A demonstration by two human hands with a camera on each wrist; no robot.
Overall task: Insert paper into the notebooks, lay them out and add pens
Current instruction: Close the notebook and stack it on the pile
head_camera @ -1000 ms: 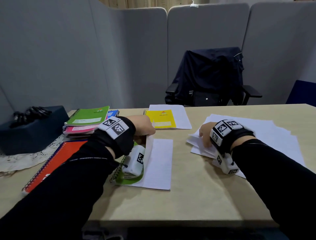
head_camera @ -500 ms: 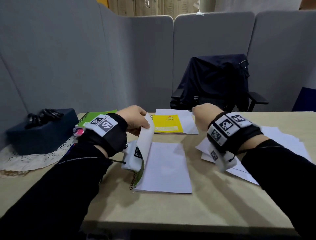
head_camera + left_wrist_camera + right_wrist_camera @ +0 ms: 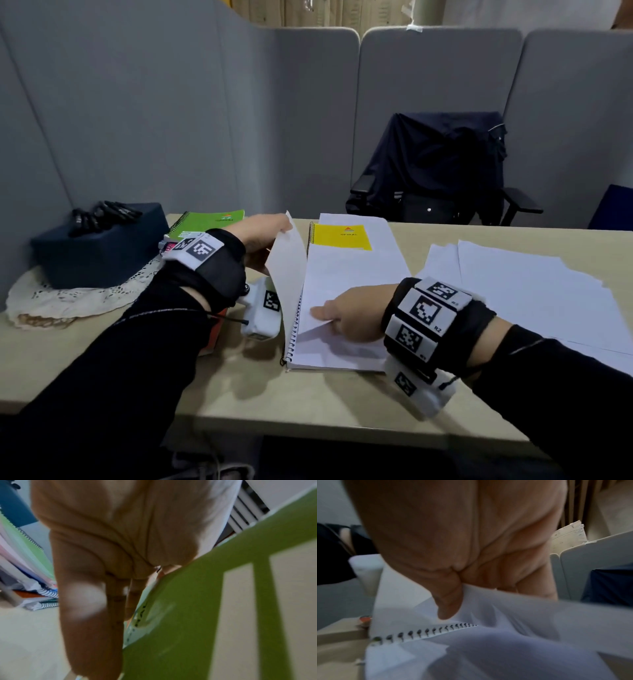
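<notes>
the left hand [image 3: 263,240] pinched the green notebook's cover [image 3: 197,608] upright; the right hand [image 3: 349,317] pinched a loose sheet [image 3: 342,291] onto the open page — inserting step, i'd judge; next, slide it flush to the spiral.

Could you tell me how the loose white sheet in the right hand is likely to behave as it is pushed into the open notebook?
The sheet already creases under the right hand, so it is probably floppy and light. Pushed hard toward the spiral binding, it may buckle rather than slide.
</notes>
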